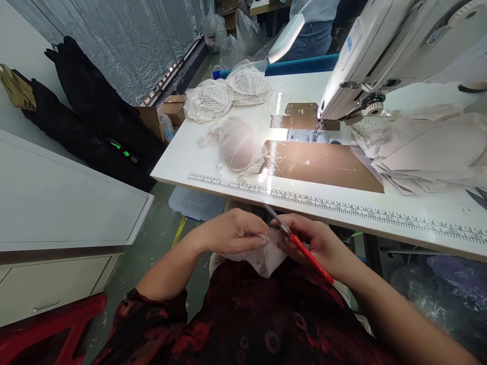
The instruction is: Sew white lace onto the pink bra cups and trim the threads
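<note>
In front of my body, just below the table's near edge, my left hand (238, 232) pinches a small piece of thin white fabric (262, 259). Red-handled scissors (310, 256) lie slanted across the fingers of my right hand (317, 241), their grey blades pointing up and left. That hand's fingers are curled close to the fabric; whether they also grip it is partly hidden. On the table ahead rests a pale bra cup (239, 146) with lace edging, and behind it are white lace pieces (228, 92).
A white sewing machine (371, 61) stands over the table (178, 157) at right. Layered pale fabric pieces (429, 147) and dark scissors (477, 196) lie at the right. A printed ruler (335, 204) runs along the near edge. A person (314, 30) stands behind; a red stool (57, 319) is lower left.
</note>
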Demonstrator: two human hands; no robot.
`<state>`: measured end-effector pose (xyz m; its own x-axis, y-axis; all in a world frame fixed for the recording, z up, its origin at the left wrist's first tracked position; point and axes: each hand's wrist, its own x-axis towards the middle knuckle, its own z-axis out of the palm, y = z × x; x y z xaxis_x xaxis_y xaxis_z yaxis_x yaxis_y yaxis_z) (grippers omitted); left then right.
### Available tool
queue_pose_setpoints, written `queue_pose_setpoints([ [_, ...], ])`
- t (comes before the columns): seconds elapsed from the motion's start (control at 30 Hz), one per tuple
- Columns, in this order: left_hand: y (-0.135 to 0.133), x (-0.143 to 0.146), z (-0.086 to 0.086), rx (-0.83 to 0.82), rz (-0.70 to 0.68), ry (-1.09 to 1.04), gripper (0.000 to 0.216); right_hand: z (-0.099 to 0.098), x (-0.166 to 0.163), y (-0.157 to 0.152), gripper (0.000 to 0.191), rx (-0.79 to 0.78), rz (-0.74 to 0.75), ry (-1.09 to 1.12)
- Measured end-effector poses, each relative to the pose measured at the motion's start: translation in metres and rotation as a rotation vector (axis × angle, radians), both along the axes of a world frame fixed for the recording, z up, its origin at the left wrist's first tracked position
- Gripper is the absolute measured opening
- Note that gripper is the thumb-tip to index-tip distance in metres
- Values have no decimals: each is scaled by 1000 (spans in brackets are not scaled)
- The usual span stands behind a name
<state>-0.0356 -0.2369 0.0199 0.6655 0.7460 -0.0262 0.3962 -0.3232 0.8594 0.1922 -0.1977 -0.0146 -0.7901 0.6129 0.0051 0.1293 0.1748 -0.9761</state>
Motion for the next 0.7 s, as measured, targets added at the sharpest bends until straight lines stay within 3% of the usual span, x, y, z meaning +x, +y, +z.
queue_pose_setpoints([
  [0.07, -8, -5, -4, -65, 180, -79, 22, -14, 4, -5, 31, -54, -209, -5],
  [0.17, -23, -6, -8, -158, 286, -148, 24, -27, 6, -11, 36, -118, -391, 9],
  [0.3, -33, 16, -24, 19, 386, -112, 24, -30, -6, -21, 37, -173, -469, 97],
  [0.37, -30, 28, -40, 112, 415, -167, 25, -30, -12, -25, 36, -156, -491, 88],
  [0.5, -22, 41, -69, 138, 506, -363, 24, -35, -12, -28, 35, -141, -455, 56],
  [0.7, -18, 30, -78, -28, 573, -481, 21, -49, 26, -20, 49, -30, -259, -69],
])
